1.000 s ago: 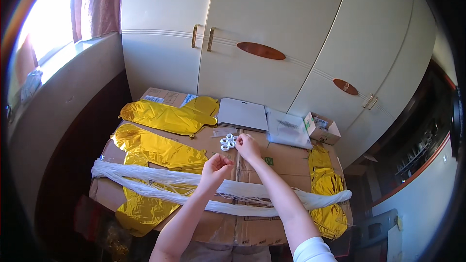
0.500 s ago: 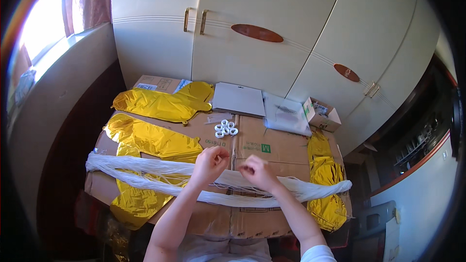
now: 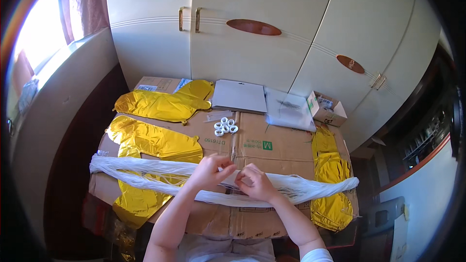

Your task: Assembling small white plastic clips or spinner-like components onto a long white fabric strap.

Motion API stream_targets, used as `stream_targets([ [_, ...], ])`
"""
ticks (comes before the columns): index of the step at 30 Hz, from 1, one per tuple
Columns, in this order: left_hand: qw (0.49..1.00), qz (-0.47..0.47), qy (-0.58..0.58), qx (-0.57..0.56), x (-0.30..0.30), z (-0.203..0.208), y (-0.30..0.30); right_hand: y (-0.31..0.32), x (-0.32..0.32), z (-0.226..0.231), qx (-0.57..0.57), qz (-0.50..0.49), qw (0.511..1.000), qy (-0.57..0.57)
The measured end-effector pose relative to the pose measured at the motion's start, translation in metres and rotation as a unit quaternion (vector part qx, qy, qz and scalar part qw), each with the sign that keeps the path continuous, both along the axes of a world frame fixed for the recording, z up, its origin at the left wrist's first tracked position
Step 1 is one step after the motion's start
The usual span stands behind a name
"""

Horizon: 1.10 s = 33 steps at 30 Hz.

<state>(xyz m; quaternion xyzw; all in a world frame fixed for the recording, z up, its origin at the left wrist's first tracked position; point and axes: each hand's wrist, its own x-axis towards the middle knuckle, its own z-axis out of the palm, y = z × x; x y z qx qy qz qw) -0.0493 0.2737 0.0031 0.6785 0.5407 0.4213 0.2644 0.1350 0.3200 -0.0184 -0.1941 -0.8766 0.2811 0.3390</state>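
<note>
A long skein of white string (image 3: 145, 166) lies stretched from left to right across the cardboard-covered table (image 3: 272, 162). Over its middle, my left hand (image 3: 212, 171) has thumb and fingers bent together in a pinch. Close on its right, my right hand (image 3: 255, 182) is curled, its thumb and fingertips drawn together low over the strands. Whatever the fingertips hold, perhaps a single thin strand, is too fine to see. Shiny gold foil balloons, flat and uninflated, lie around: one under the skein at left (image 3: 150, 140), one farther back (image 3: 160, 104) and one at right (image 3: 332, 191).
Several small white rolls (image 3: 225, 126) are grouped beyond my hands. Behind them lie a stack of grey sheets (image 3: 239, 97) and clear plastic bags (image 3: 290, 111). A small open carton (image 3: 329, 111) stands at the back right. Cream cabinets (image 3: 262, 0) rise behind the table.
My right hand has moved down and slightly left, its fingers now lower over the skein. The left hand has dropped a little and its fingers point more to the right. The view has shifted slightly.
</note>
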Motion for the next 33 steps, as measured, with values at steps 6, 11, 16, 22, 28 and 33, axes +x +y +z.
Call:
stream_targets([
  [6,0.995,-0.097,0.002,-0.017,0.007,0.012,-0.009,0.007,0.015,0.019,-0.312,0.035,0.949,0.036],
  [11,0.983,-0.127,0.036,0.131,0.001,0.013,-0.005,0.019,0.012,0.061,-0.387,0.135,0.908,-0.081],
  [16,0.987,-0.075,-0.033,0.141,0.002,0.011,-0.004,0.018,-0.008,0.083,-0.377,0.168,0.910,0.033],
  [22,0.984,-0.043,-0.066,0.158,0.002,0.006,-0.003,0.020,-0.002,0.097,-0.408,0.177,0.884,0.144],
  [28,0.979,-0.050,-0.040,0.194,0.009,0.019,-0.002,0.023,0.013,0.098,-0.444,0.170,0.833,0.284],
  [33,0.959,-0.085,0.061,0.264,0.027,0.082,0.001,0.020,0.013,0.103,-0.404,0.100,0.857,0.304],
])
